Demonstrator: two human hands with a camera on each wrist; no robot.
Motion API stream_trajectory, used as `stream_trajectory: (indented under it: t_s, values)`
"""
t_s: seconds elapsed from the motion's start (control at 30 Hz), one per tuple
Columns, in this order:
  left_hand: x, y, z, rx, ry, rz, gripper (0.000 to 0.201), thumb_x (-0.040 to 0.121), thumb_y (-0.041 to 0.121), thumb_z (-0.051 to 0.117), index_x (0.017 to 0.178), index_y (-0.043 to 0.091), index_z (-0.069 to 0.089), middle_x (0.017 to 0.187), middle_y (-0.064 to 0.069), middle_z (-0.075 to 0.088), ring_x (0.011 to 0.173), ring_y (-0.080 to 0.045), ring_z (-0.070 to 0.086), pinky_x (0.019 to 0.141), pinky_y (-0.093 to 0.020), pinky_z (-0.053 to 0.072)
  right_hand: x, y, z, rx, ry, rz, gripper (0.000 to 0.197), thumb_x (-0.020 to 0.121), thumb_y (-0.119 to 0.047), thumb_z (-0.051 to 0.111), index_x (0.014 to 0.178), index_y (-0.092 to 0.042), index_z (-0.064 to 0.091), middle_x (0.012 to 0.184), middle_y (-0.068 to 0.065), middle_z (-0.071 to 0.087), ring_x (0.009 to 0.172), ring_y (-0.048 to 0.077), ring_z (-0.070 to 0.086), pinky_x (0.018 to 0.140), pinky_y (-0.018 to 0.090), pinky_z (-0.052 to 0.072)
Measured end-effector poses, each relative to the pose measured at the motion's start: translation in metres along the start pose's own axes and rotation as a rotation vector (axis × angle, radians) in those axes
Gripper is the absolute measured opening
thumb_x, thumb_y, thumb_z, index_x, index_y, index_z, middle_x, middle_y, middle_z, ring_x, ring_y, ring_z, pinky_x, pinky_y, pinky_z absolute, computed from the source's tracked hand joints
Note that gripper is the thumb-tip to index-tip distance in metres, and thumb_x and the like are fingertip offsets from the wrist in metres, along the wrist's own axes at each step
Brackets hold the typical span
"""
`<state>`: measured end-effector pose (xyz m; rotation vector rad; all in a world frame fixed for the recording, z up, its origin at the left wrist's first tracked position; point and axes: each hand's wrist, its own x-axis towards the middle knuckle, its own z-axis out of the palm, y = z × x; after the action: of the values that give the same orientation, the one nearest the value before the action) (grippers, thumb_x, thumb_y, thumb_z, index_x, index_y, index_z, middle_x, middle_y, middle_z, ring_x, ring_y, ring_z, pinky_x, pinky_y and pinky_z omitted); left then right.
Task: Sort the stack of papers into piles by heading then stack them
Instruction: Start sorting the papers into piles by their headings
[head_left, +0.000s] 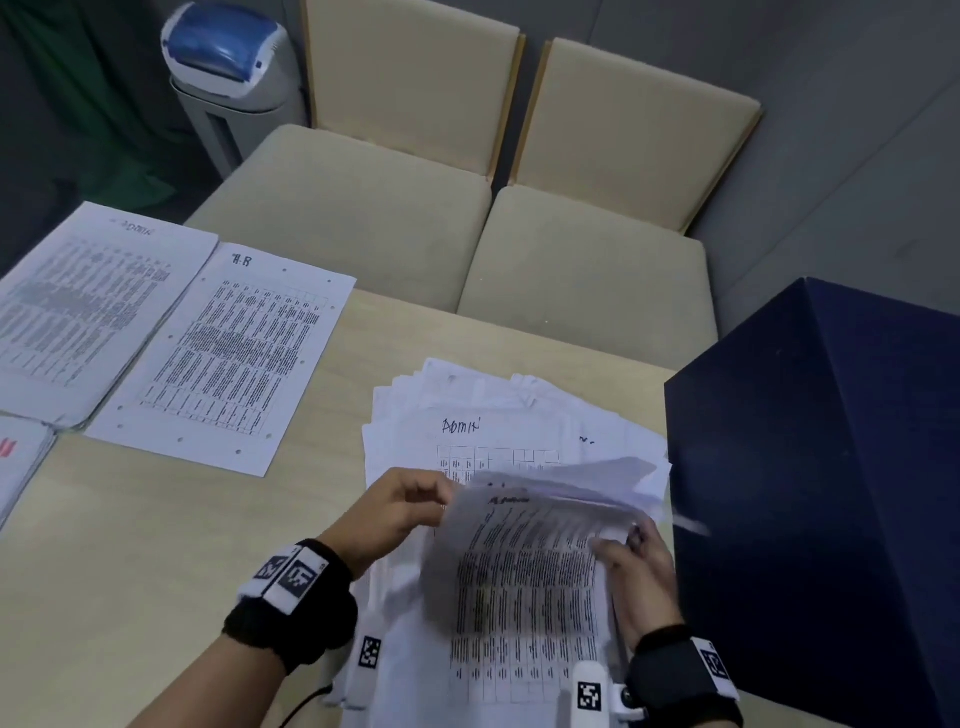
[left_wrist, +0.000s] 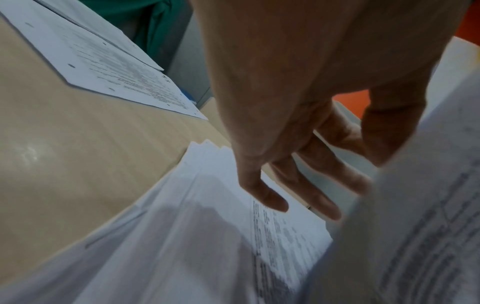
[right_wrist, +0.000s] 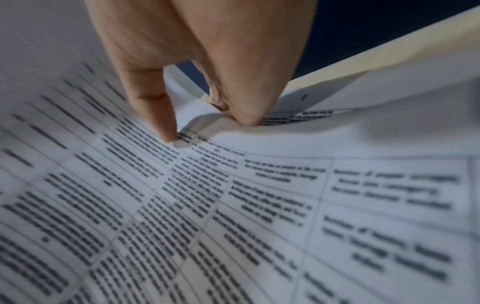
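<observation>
Pinching lifted sheet (head_left: 519, 571), right hand (head_left: 641, 577), left hand (head_left: 400, 512) gripping its corner, stack (head_left: 467, 415) beneath

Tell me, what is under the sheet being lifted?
A loose stack of papers; the page showing on it is headed Admin. The lifted sheet hides that page's lower half.

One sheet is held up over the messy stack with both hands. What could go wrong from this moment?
Other sheets curl up behind the lifted sheet, and the right hand pinches a bunched edge, so two sheets may land together in one pile.
The unsorted stack is fanned out and untidy beside the dark blue box; pulling the sheet away may drag loose ones askew.
The left hand holds only the top corner, so a quick pull may crease it.
</observation>
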<state>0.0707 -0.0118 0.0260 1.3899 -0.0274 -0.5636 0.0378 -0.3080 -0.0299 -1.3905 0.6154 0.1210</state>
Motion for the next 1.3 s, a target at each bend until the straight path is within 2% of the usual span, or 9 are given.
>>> stream_trajectory:
  t_s: [0.07,0.13,0.27,0.5,0.7,0.83,0.97,1.17,1.3]
  values:
    - [0.003,-0.001,-0.006,0.061,0.059,-0.054,0.02,0.074,0.001,0.055,0.062,0.009,0.069,0.102,-0.005,0.076,0.102,-0.012,0.068,0.085,-0.022,0.051,0.0,-0.003,0.003,-0.047,-0.065,0.039,0.033,0.085,0.014,0.057,0.114,0.002,0.061,0.113,0.017,0.07,0.111,0.036,0.064,0.1,0.042,0.049]
    - [0.013,-0.011,-0.012,0.216,0.311,-0.115,0.026,0.082,-0.002,0.054,0.065,0.014,0.067,0.097,0.0,0.075,0.098,-0.016,0.067,0.075,-0.021,0.048,0.0,-0.006,0.008,-0.055,-0.069,0.051,0.02,0.086,0.013,0.056,0.1,0.0,0.064,0.107,0.016,0.072,0.106,0.031,0.065,0.101,0.038,0.047]
    - [0.031,-0.026,-0.015,0.565,0.672,-0.222,0.011,0.088,0.004,0.058,0.095,0.011,0.062,0.097,-0.005,0.066,0.088,-0.02,0.059,0.074,-0.025,0.04,0.004,-0.002,0.01,-0.02,-0.045,0.015,0.011,0.089,0.015,0.049,0.095,0.011,0.058,0.096,0.012,0.061,0.101,0.023,0.057,0.093,0.027,0.047]
    - [0.045,-0.027,-0.001,0.662,0.741,-0.334,0.026,0.092,0.01,0.058,0.116,0.001,0.056,0.122,-0.018,0.051,0.104,-0.034,0.055,0.085,-0.032,0.04,0.002,0.005,0.009,-0.014,-0.036,-0.004,0.022,0.088,0.013,0.048,0.099,0.008,0.065,0.095,0.013,0.069,0.107,0.026,0.062,0.102,0.031,0.043]
    - [0.041,-0.029,-0.001,0.623,0.787,-0.354,0.038,0.089,0.022,0.068,0.116,0.002,0.051,0.123,-0.017,0.046,0.101,-0.037,0.057,0.086,-0.037,0.043,0.001,0.01,0.006,0.058,0.029,0.027,0.027,0.086,0.016,0.045,0.103,0.011,0.065,0.114,0.017,0.069,0.117,0.029,0.059,0.098,0.028,0.044]
    - [0.043,-0.034,-0.008,0.698,0.749,-0.326,0.044,0.08,0.038,0.077,0.105,0.009,0.058,0.118,-0.01,0.048,0.088,-0.027,0.058,0.08,-0.033,0.046,0.0,0.005,0.008,0.143,-0.01,0.046,0.041,0.082,0.021,0.038,0.106,0.007,0.069,0.119,0.012,0.069,0.113,0.013,0.061,0.093,0.026,0.043]
    - [0.045,-0.038,-0.015,0.709,0.831,-0.357,0.071,0.073,0.038,0.084,0.118,-0.001,0.045,0.121,-0.015,0.046,0.105,-0.035,0.055,0.082,-0.041,0.047,-0.001,0.005,0.008,0.132,-0.028,0.022,0.04,0.081,0.02,0.038,0.111,0.018,0.064,0.121,0.015,0.069,0.121,0.018,0.059,0.095,0.025,0.042]
    - [0.04,-0.043,-0.037,0.631,0.779,-0.309,0.039,0.077,0.031,0.081,0.07,0.017,0.046,0.071,-0.001,0.056,0.073,-0.027,0.055,0.059,-0.03,0.035,-0.003,0.001,0.009,0.138,-0.04,0.032,0.039,0.079,0.021,0.037,0.106,0.016,0.065,0.116,0.015,0.071,0.113,0.017,0.063,0.093,0.024,0.044]
    - [0.028,-0.039,-0.032,0.82,0.777,-0.078,0.038,0.085,0.028,0.073,0.063,0.015,0.044,0.059,0.001,0.049,0.06,-0.025,0.047,0.053,-0.034,0.032,-0.004,-0.001,0.011,0.17,0.0,0.022,0.047,0.078,0.023,0.037,0.078,-0.002,0.076,0.103,0.009,0.076,0.111,0.017,0.063,0.101,0.027,0.041]
